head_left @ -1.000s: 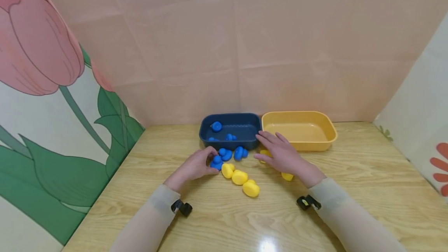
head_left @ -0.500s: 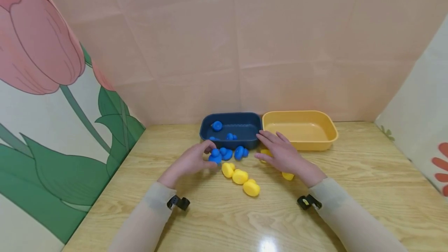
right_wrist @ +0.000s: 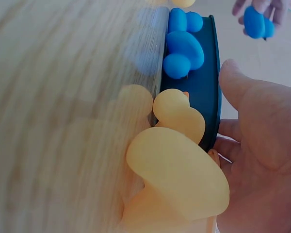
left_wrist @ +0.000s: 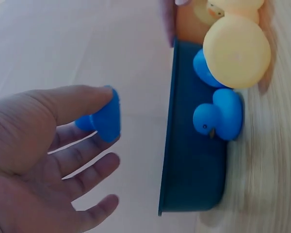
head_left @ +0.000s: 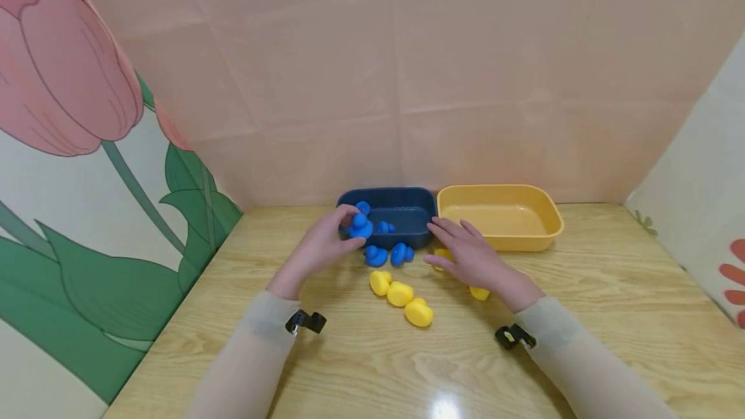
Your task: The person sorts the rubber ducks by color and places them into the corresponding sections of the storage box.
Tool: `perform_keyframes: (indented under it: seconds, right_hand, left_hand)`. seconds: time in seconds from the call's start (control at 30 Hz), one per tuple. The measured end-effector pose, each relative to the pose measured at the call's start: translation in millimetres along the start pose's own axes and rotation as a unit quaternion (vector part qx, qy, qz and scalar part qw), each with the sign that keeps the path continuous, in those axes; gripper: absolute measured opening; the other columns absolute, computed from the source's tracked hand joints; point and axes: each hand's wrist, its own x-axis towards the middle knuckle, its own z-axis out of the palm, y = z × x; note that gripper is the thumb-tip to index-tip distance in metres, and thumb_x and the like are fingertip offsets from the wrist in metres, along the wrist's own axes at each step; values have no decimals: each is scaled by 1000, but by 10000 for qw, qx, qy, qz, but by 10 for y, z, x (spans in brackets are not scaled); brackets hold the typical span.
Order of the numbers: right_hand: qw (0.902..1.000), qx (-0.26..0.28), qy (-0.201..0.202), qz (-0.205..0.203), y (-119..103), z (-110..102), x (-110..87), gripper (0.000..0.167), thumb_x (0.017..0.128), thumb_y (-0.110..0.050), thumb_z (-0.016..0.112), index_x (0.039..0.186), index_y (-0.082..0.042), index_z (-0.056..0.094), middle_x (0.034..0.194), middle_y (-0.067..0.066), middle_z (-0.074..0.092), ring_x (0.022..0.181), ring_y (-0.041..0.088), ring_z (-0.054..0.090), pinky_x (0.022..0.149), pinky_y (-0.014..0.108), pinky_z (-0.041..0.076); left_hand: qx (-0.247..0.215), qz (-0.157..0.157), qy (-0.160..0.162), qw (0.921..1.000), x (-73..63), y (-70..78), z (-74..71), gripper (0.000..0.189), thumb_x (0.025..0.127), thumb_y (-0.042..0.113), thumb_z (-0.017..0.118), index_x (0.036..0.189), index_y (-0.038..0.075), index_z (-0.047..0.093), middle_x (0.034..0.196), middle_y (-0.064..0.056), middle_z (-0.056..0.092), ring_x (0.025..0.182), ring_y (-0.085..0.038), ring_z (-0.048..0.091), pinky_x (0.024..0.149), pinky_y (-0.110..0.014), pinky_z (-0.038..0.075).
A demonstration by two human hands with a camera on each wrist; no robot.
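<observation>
My left hand (head_left: 319, 247) pinches a blue rubber duck (head_left: 361, 227) between thumb and fingers. In the head view this duck overlaps the left end of the dark blue bin (head_left: 416, 239); the left wrist view shows the duck (left_wrist: 109, 116) above the rim. Two more blue ducks, one upright (head_left: 376, 256) and one tipped over (head_left: 401, 254), lie before the bin's front wall. My right hand (head_left: 468, 254) has its fingers extended, fingertips right at the rims where the dark blue bin meets the yellow bin (head_left: 518, 243). Partly hidden beneath it are yellow ducks (head_left: 480, 293).
Inside the dark blue bin are blue ducks (head_left: 385, 227). A diagonal row of three yellow ducks (head_left: 399, 294) lies on the wooden table (head_left: 361, 367) between my hands. A pink cloth backdrop (head_left: 326, 83) hangs right behind both bins.
My left hand has lifted the blue duck off the table and carried it forward over the dark blue bin's left end. My right hand has stayed in place.
</observation>
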Motion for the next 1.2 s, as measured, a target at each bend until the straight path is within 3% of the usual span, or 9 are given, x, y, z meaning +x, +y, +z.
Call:
perform_keyframes:
  seconds: [0.27,0.5,0.8,1.2]
  right_hand:
    - [10000,-22,20,-38,7,-12,0,75,108,-41,73,166,-1,47,172,23,41,158,44,39,131,66,18]
    - [9999,-82,48,-97,16,-1,1,74,108,-41,73,165,0,47,171,23,42,158,43,40,131,66,19]
    - [9998,-145,59,-140,5,10,2,75,108,-42,73,164,1,48,171,24,43,157,43,41,131,66,19]
    - [9999,-95,-5,-41,34,32,0,78,108,-45,72,166,-1,45,173,22,39,159,43,38,132,65,16]
  left_hand:
    - [176,250,868,9958,142,53,90,56,102,27,85,149,13,60,138,-10,70,126,-31,63,110,-53,52]
    - [48,225,1316,9910,254,32,172,56,101,26,85,150,12,61,138,-10,71,127,-33,61,111,-54,49]
    - [122,43,1530,9881,396,-55,261,56,102,29,84,150,12,62,142,-10,71,129,-33,60,114,-54,46]
    - [224,-145,1561,9874,572,-140,377,54,103,27,82,150,12,63,139,-10,72,126,-33,61,116,-56,42]
